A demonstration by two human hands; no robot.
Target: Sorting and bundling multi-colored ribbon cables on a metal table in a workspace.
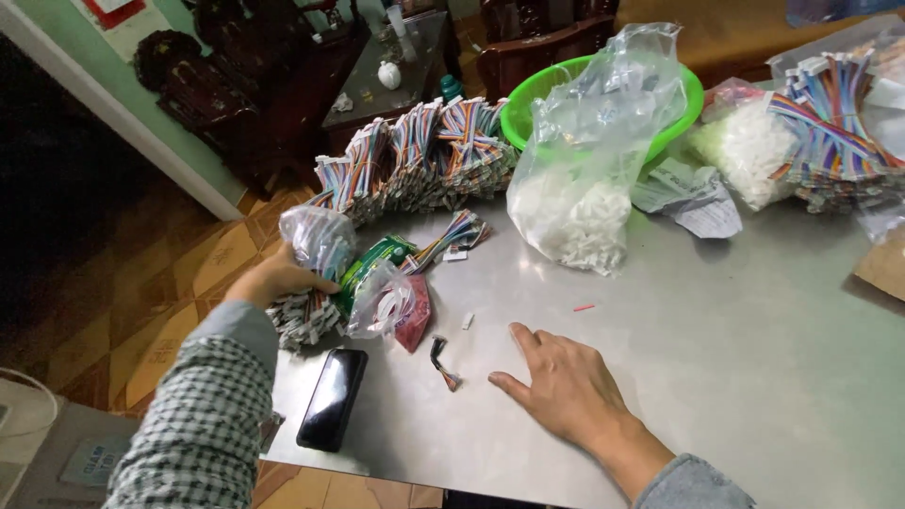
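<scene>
My left hand (275,278) reaches to the table's left edge and grips a clear plastic bag (320,240) that lies over a bundle of coloured wire harnesses (304,319). My right hand (564,385) rests flat on the steel table (735,358), fingers spread, holding nothing. A short wire piece with a small connector (443,363) lies just left of my right thumb. A tiny white connector (468,321) sits beyond it. A small bag with red and white contents (391,306) lies beside my left hand.
A black phone (333,399) lies near the front left edge. Rows of bundled coloured wire harnesses (424,155) line the back left. A large clear bag of white connectors (584,179) leans on a green basin (528,104). More bags and harnesses (830,132) crowd the back right.
</scene>
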